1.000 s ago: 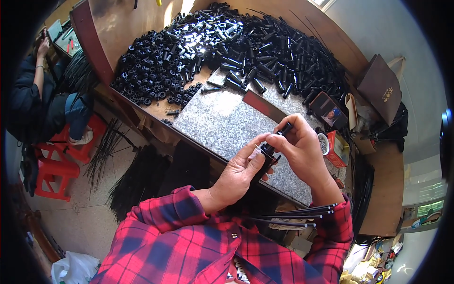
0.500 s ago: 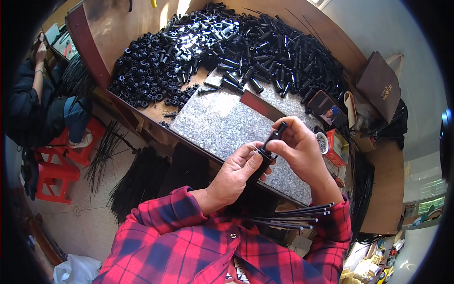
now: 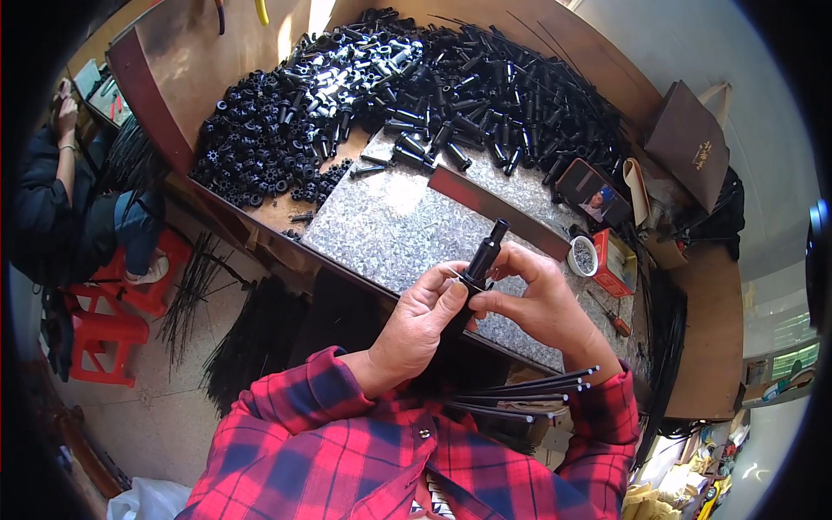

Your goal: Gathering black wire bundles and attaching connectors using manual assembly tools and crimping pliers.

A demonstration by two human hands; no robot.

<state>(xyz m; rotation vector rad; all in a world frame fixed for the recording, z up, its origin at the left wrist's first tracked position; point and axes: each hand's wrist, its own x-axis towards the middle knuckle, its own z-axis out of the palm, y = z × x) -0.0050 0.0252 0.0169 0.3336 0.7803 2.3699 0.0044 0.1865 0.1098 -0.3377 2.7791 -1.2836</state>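
Note:
A black stepped tube fitting [image 3: 483, 256] points up and slightly right between my hands, above the table's near edge. My left hand [image 3: 414, 322] is closed round its lower part, thumb pressed just below the collar. From the right, my right hand [image 3: 542, 303] pinches the collar, its thumb in front and its fingers partly hidden behind. A thin pale piece shows at the left fingertips, too small to name. Several thin black rods with pale tips [image 3: 529, 397] stick out below the hands, across my right forearm; their other ends are hidden.
A heap of black tubes and ring parts [image 3: 485, 95] covers the back of the speckled tabletop [image 3: 373, 217]. A flat metal bar [image 3: 503, 212], phone [image 3: 594, 192], bowl of small parts [image 3: 582, 256], red box [image 3: 614, 264] and screwdriver [image 3: 617, 322] lie right. Another person [image 3: 61, 191] sits far left.
My right hand has slid down from the tube's upper end to its collar, leaving the top exposed. My left hand keeps its grip. The whole view has shifted slightly.

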